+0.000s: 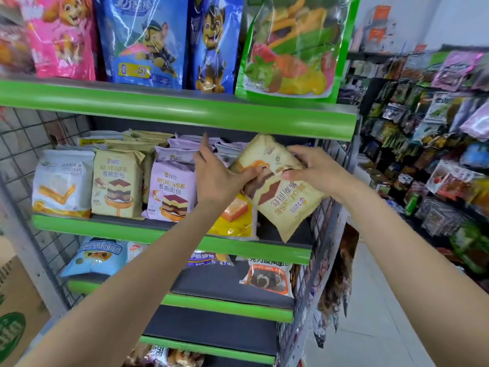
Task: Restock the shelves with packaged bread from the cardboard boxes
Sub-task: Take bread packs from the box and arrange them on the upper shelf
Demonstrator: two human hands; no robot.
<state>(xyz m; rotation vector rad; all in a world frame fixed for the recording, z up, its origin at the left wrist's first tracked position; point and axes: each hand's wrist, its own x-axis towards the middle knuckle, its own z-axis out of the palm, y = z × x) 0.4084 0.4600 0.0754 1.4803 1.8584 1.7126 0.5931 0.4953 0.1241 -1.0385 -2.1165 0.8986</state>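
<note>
A cream-yellow plastic pack of mousse bread (280,192), printed with a brown layered cake, is being held upside down and tilted in front of the green-edged metal shelf (169,231), over its empty spot at about three o'clock along the row. The left hand (217,178) is gripping the pack's edge at nine o'clock with its thumb curled onto the wrapper, while its forefinger is pointing straight up. The right hand (317,170) is pinching the pack's top at one o'clock, fingers bent over the wrapper. Standing on the shelf at nine o'clock of the hands are a lilac mousse bread pack (172,192), a matching cream one (116,186) and a white toast bag (62,184). A brown cardboard box (16,313) is showing at eight o'clock.
</note>
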